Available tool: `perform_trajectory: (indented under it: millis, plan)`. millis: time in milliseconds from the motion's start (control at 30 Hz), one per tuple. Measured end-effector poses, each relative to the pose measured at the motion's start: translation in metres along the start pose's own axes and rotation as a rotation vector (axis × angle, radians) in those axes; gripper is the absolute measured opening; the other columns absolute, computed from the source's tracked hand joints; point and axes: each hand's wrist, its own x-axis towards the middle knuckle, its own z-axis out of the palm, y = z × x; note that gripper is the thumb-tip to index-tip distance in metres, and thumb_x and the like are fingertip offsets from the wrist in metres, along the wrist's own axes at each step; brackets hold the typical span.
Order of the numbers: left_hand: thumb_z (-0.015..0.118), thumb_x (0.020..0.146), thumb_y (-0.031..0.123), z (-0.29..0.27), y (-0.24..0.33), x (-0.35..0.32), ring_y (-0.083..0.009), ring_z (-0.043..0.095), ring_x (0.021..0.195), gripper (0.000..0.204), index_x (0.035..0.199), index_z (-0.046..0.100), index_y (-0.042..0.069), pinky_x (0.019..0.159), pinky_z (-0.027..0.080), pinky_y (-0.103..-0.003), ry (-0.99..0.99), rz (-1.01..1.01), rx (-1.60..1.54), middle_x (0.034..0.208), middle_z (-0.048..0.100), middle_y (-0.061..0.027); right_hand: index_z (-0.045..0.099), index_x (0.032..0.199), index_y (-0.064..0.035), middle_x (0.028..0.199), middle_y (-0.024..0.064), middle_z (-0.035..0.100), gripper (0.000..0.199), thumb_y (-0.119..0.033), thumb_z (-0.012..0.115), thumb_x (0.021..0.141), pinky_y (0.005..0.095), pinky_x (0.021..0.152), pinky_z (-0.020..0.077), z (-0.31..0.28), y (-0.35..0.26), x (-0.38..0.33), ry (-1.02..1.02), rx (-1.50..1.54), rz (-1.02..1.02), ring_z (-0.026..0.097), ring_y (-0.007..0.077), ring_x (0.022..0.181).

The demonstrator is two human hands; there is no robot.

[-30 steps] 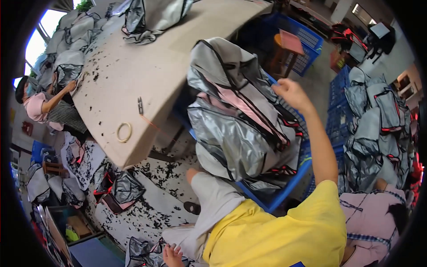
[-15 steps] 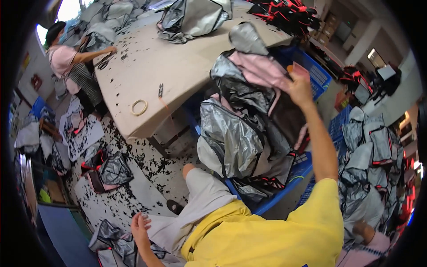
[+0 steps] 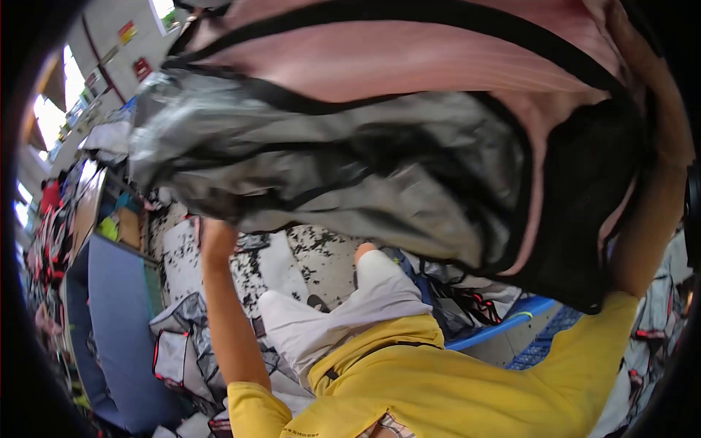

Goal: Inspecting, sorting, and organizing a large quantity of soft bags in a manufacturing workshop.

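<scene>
A large sewn bag of pink and black fabric is lifted in front of me and fills the upper part of the head view. Its crumpled silver lining hangs along the lower side, blurred by motion. My left hand grips the bag's lower left edge, and the cloth covers most of its fingers. Up at the far right, my right hand is closed on the bag's pink upper corner, its fingertips hidden by fabric and the frame's edge.
A blue plastic crate holding more silver and black bags stands beside my leg. Silver-grey bags lie on the floor at left, near a blue panel. Dark scraps litter the floor. More bags are piled at right.
The bag has come up out of the crate and now hides the table. My left hand has risen from beside my knee to grip it. The view has turned left.
</scene>
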Motion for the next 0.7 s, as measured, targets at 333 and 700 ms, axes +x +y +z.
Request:
perform_trajectory:
  millis: [333,700]
  plan:
    - [0.056,0.099,0.006,-0.244,0.297,-0.142,-0.0231,0.069,0.110,0.036,0.133,0.066,-0.003,0.100,0.049,-0.032,0.905,0.369,1.364,0.123,0.073,-0.0174,0.073,0.114,-0.0025,0.090,0.0101,0.078,0.028,-0.024,0.076,0.096,0.0292,0.074,0.0556,0.276,0.084,-0.096,-0.373,0.390,0.116,0.067,0.0080,0.085]
    - [0.065,0.088,0.018,0.060,0.163,-0.283,-0.0298,0.070,0.114,0.022,0.103,0.076,0.008,0.106,0.050,-0.050,-0.100,0.190,1.732,0.112,0.074,-0.0086,0.038,0.152,-0.0059,0.146,0.0211,0.053,0.078,-0.064,0.052,0.102,0.0494,0.094,0.0555,0.430,0.224,-0.351,-0.937,1.300,1.569,0.060,0.0367,0.125]
